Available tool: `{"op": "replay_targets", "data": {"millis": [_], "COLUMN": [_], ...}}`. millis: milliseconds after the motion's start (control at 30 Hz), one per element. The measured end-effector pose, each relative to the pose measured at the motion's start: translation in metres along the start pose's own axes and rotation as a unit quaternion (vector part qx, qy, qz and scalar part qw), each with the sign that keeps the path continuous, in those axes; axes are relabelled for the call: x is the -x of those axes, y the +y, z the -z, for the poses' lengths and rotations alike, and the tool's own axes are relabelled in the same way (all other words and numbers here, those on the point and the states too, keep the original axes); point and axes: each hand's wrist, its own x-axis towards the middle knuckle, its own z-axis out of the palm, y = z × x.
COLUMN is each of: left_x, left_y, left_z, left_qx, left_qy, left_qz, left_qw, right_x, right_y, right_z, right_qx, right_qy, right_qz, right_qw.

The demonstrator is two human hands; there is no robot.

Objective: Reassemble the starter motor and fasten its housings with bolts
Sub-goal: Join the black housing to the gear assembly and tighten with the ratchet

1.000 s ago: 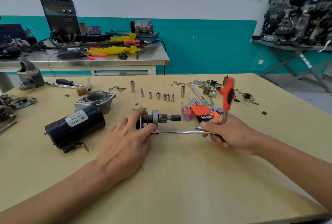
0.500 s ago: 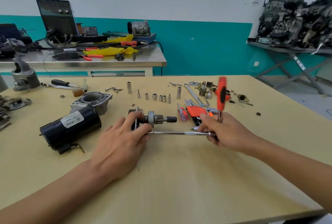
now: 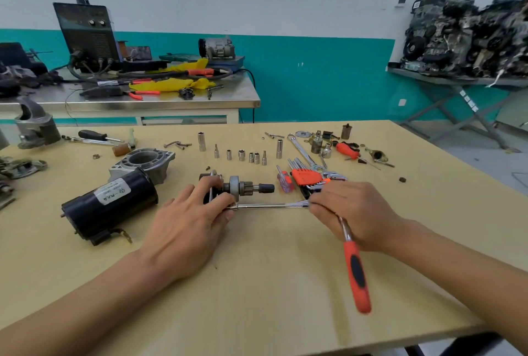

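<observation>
My left hand [image 3: 188, 221] grips the black end of the pinion drive assembly [image 3: 243, 186], which lies on the wooden table [image 3: 271, 284]. My right hand [image 3: 354, 212] holds the head of a ratchet wrench [image 3: 355, 267]; its orange handle points toward me. A long chrome extension bar [image 3: 268, 206] runs from the ratchet head left to the assembly under my left fingers. The black starter motor body [image 3: 111, 207] lies to the left, with the grey aluminium nose housing [image 3: 143, 162] behind it.
A row of sockets [image 3: 243, 154] stands behind the assembly. An orange hex-key set [image 3: 308, 177], a small screwdriver [image 3: 284, 180], spanners and loose small parts lie at the back right. A steel bench [image 3: 137, 98] with tools stands beyond the table.
The ratchet's orange handle has swung from upright, behind my right hand, down toward me. My left hand has stayed on the assembly.
</observation>
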Motion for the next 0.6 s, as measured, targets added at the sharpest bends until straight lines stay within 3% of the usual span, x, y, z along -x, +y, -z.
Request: {"op": "replay_targets", "data": {"millis": [33, 67, 100, 133, 167, 200, 233, 300, 333, 367, 400, 433, 467, 500, 533, 567, 600], "left_x": [0.000, 0.000, 0.000, 0.000, 0.001, 0.001, 0.000, 0.000, -0.001, -0.001, -0.001, -0.001, -0.001, 0.000, 0.000, 0.000, 0.000], "left_y": [-0.001, -0.002, -0.003, -0.004, -0.004, -0.004, -0.004, -0.004, -0.004, -0.004, -0.004, -0.004, -0.005, -0.005, -0.005, -0.005, -0.005], "left_z": [0.000, -0.001, -0.002, -0.002, -0.002, -0.003, -0.003, -0.003, -0.003, -0.003, -0.003, -0.003, -0.003, -0.003, -0.003, -0.004, -0.004], "left_qx": [-0.001, -0.002, -0.001, 0.001, 0.002, 0.004, 0.005, 0.006, 0.008, 0.010, 0.012, 0.011, 0.009, 0.007, 0.007, 0.008, 0.011], "left_qy": [0.001, 0.002, 0.004, 0.006, 0.008, 0.012, 0.015, 0.016, 0.017, 0.018, 0.018, 0.017, 0.015, 0.014, 0.014, 0.014, 0.014], "left_qz": [-0.001, -0.001, 0.000, 0.000, -0.004, -0.008, -0.010, -0.008, -0.006, -0.005, -0.005, -0.007, -0.008, -0.008, -0.009, -0.009, -0.010], "left_qw": [1.000, 1.000, 1.000, 1.000, 1.000, 1.000, 1.000, 1.000, 1.000, 1.000, 1.000, 1.000, 1.000, 1.000, 1.000, 1.000, 1.000], "right_x": [-0.001, -0.006, -0.013, -0.018, -0.020, -0.022, -0.019, -0.009, -0.006, -0.002, 0.001, -0.001, -0.006, -0.011, -0.016, -0.019, -0.021], "right_y": [0.004, 0.005, 0.002, 0.002, 0.002, 0.000, 0.001, 0.006, 0.004, 0.005, 0.010, 0.012, 0.009, 0.004, 0.005, 0.002, -0.001], "right_z": [-0.003, -0.003, -0.002, -0.003, -0.002, 0.000, -0.002, -0.004, 0.001, 0.001, -0.004, -0.006, -0.007, -0.008, -0.011, -0.008, -0.006], "right_qx": [-0.044, -0.170, -0.319, -0.426, -0.473, -0.478, -0.433, -0.195, -0.070, 0.018, 0.033, -0.029, -0.170, -0.325, -0.430, -0.474, -0.473], "right_qy": [-0.016, -0.037, -0.063, -0.143, -0.167, -0.182, -0.167, -0.071, -0.026, -0.006, -0.009, -0.029, -0.048, -0.077, -0.134, -0.146, -0.154], "right_qz": [-0.030, -0.136, -0.286, -0.421, -0.489, -0.500, -0.476, -0.229, -0.082, 0.015, 0.032, -0.018, -0.145, -0.314, -0.440, -0.497, -0.493], "right_qw": [0.998, 0.975, 0.901, 0.788, 0.714, 0.699, 0.747, 0.951, 0.994, 1.000, 0.999, 0.999, 0.973, 0.889, 0.777, 0.712, 0.714]}}
